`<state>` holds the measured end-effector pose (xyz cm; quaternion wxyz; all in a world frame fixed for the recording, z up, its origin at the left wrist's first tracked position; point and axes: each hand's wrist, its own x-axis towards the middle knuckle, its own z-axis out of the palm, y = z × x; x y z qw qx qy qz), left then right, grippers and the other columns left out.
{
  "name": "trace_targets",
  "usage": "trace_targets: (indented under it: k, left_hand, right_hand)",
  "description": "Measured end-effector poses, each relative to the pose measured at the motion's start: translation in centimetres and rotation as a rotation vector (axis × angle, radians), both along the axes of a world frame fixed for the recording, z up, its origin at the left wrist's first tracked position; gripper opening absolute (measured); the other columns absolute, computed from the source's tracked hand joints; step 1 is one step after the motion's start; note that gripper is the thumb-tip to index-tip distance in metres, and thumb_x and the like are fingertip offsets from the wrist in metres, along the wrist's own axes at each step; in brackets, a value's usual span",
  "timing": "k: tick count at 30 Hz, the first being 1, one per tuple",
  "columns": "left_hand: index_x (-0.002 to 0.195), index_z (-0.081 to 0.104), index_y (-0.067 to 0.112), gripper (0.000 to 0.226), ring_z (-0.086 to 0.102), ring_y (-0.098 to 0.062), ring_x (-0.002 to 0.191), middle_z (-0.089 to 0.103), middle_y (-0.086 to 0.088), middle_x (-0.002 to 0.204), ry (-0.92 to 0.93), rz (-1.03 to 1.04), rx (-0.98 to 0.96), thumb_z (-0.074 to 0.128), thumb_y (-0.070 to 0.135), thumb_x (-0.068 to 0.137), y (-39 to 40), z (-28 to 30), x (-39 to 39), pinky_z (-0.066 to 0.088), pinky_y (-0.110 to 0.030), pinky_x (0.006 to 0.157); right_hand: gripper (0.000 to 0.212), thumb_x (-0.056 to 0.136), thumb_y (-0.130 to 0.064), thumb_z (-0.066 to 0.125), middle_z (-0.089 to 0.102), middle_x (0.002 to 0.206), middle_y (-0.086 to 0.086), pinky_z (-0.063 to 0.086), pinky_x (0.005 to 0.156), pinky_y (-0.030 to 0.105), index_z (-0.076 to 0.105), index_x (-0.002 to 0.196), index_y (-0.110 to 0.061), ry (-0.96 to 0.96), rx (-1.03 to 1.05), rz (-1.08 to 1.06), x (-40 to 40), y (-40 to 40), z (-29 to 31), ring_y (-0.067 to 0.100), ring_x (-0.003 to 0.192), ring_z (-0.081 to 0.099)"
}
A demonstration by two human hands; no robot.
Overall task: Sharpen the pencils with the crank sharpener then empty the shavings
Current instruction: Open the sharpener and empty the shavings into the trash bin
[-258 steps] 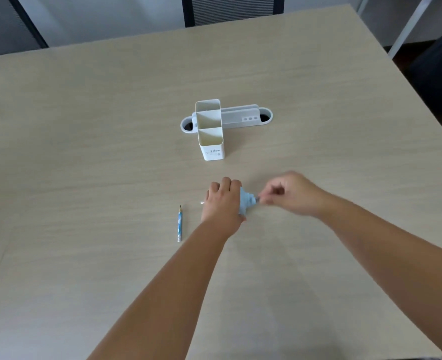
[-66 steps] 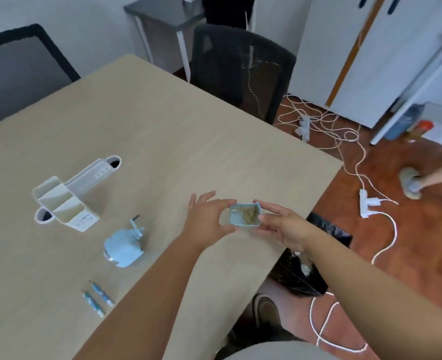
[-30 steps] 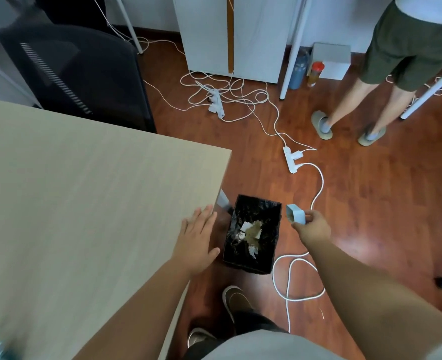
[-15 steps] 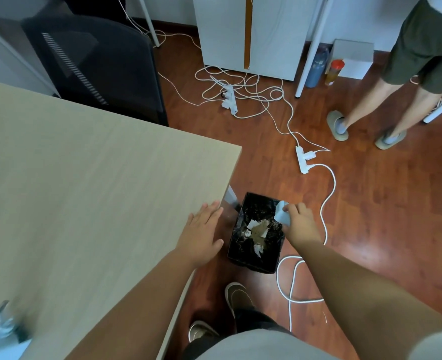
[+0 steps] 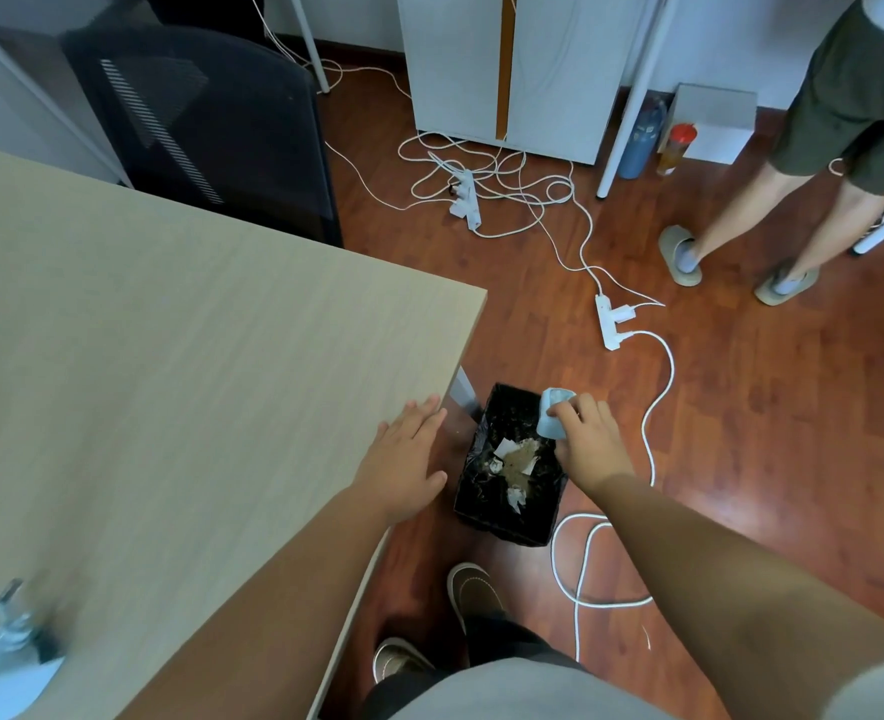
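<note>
Right hand fingers clamped on pale blue shavings drawer, tipped over black bin at lower centre. Left hand flat, fingers apart, on table edge. Blurred sharpener, probably, lower left.

Floor: reddish-brown wood boards. Desk: light wood-grain top, corner toward room centre. Black mesh chair at desk's far edge. White cabinet against pale wall. White cables and power strips strewn across floor.
</note>
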<state>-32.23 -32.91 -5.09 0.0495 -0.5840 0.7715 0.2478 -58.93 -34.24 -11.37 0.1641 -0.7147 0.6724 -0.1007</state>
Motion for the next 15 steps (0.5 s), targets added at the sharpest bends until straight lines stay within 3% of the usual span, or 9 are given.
trace_targets:
  k: [9,12,15]
  left_hand:
    - [0.151,0.010,0.021,0.079,0.003,-0.019,0.147,0.005,0.006,0.160,0.010,-0.009,-0.012,0.058,0.031,0.089,-0.1,0.6,0.0,0.010,-0.045,0.119]
    - [0.150,0.019,0.021,0.071,0.009,-0.019,0.147,0.017,0.006,0.158,0.053,0.012,-0.110,0.055,0.028,0.090,0.0,1.5,0.8,0.007,-0.042,0.119]
    - [0.148,0.027,0.022,0.065,0.011,-0.019,0.147,0.024,0.007,0.156,0.093,0.089,-0.190,0.056,0.025,0.090,0.5,2.3,3.0,0.007,-0.040,0.119]
  right_hand:
    - [0.041,0.069,0.001,0.062,0.052,0.106,0.010,0.047,0.084,0.042,0.059,0.109,-0.011,-0.056,-0.015,0.031,-0.7,-0.6,1.1,0.032,0.096,0.046]
    - [0.043,0.068,-0.007,0.070,0.049,0.110,0.007,0.043,0.085,0.032,0.059,0.109,-0.013,-0.349,0.047,-0.306,-0.5,-1.3,1.7,0.025,0.097,0.048]
    - [0.040,0.070,-0.014,0.071,0.060,0.103,0.006,0.051,0.075,0.032,0.061,0.109,-0.012,-0.954,0.201,-0.780,0.1,-2.0,3.8,0.019,0.084,0.060]
